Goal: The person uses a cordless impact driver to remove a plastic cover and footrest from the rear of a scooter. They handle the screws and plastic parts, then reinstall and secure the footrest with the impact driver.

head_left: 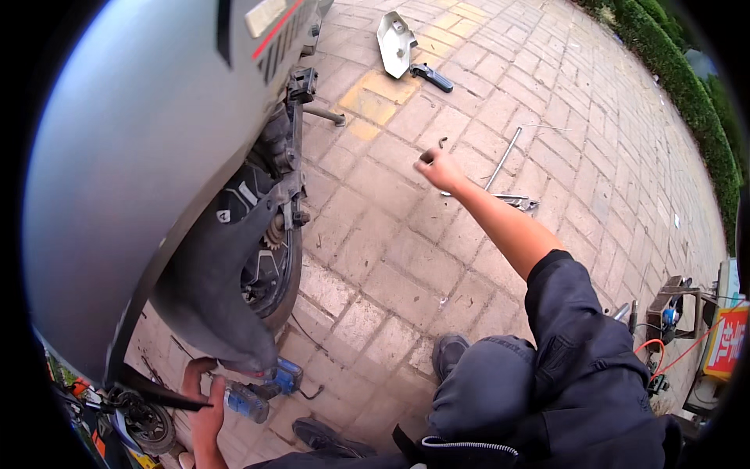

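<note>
My right hand reaches out over the brick paving with its fingers closed on a small dark part. A small bent metal piece lies on the bricks just beyond it. My left hand is at the lower left, under the tip of the scooter's black rear mudguard. It touches a blue and black power tool, and its grip is hidden. The grey scooter body fills the left, with the rear wheel below it.
A thin metal rod and flat metal tools lie right of my forearm. A silver cover and a black handle lie farther off. A hedge borders the paving, and tools, orange cable and a red sign stand at the right.
</note>
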Demonstrator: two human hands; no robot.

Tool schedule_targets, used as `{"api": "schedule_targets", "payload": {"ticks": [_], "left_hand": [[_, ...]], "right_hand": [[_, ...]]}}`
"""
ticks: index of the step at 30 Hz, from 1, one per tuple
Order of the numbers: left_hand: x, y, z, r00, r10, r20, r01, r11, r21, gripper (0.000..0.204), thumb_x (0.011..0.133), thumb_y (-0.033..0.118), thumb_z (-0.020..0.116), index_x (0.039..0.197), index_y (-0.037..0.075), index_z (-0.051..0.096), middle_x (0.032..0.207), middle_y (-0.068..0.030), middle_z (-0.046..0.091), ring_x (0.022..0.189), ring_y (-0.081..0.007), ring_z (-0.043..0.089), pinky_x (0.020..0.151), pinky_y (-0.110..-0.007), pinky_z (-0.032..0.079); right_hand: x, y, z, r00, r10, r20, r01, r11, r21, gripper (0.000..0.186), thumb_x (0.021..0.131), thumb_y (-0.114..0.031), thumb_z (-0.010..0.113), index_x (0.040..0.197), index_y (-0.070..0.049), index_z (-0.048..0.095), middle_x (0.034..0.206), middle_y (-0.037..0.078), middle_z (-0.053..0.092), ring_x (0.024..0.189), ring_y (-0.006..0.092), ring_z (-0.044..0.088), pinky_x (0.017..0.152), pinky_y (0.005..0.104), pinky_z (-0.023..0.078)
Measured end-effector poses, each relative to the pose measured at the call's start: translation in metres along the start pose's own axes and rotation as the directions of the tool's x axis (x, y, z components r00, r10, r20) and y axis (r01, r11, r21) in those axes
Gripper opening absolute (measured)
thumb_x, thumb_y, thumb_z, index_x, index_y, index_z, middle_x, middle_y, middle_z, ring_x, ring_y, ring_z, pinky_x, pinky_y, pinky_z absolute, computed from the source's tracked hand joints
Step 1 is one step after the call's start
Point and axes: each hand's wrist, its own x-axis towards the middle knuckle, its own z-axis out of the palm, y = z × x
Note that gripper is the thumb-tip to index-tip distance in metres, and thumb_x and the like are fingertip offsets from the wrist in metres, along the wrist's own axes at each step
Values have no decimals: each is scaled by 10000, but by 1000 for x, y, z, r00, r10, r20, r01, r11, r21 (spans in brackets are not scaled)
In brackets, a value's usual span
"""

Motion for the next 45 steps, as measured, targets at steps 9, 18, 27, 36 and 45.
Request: {"api": "schedule_targets", "payload": {"ticks": [9,18,27,36,45], "left_hand": [[-2,-27,0,328,-267,906,362,921,141,419,838,387,685,1061,33,658,977,-144,671,924,-270,644,812,-357,489],[-16,-59,190,79,304,950,211,926,-314,534,874,441,632,1208,27,584,1137,-122,638,1068,-206,590,921,-316,452],[6,-19,215,-97,492,865,535,759,-371,483,907,247,623,1290,-14,490,1211,-139,589,1099,-197,561,952,-324,430],[-8,-31,203,131,364,922,735,588,-337,456,933,218,577,1290,-43,468,1169,-161,602,1082,-207,576,951,-330,438],[-27,14,192,478,-250,842,701,687,-194,357,907,220,627,1183,0,578,1004,-111,668,943,-168,630,828,-300,493]], "right_hand": [[-143,-75,81,896,-348,275,265,917,297,280,829,-210,630,1009,4,627,1041,202,615,997,362,573,919,434,452],[-276,-110,96,522,-575,630,261,811,524,266,810,-237,631,922,4,620,908,180,632,893,339,601,803,410,489],[-248,-140,-81,476,-116,872,140,989,55,324,839,-233,628,1045,15,595,986,171,638,925,290,620,826,373,490],[-160,-109,-48,644,-282,712,199,959,199,341,817,-310,632,983,-12,648,888,181,677,821,313,645,756,404,509],[218,28,-30,908,408,90,-402,793,458,372,806,-296,717,838,64,626,776,146,656,594,221,645,484,339,516]]}}
